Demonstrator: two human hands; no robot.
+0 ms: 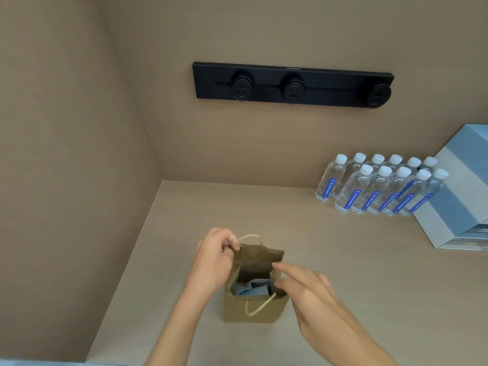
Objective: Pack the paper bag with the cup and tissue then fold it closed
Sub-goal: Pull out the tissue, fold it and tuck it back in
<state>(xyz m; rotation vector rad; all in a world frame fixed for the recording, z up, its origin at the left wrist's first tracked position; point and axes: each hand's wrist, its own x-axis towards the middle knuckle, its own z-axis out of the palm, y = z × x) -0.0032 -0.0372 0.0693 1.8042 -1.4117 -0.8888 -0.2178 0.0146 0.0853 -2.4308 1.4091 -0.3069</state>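
Observation:
A small brown paper bag (252, 309) with cord handles stands upright on the counter, its mouth open. Inside it I see pale blue and white contents (254, 287), partly hidden by the bag walls; I cannot tell cup from tissue. My left hand (215, 256) pinches the top left corner of the bag's far wall near the rear handle. My right hand (303, 286) rests against the bag's right side wall, fingers extended and pointing left at the rim.
Several water bottles (380, 184) with white caps stand at the back right. A blue and white box (464, 196) lies beside them at the right edge. A black socket strip (293, 84) is mounted on the back wall. A side wall closes in the left.

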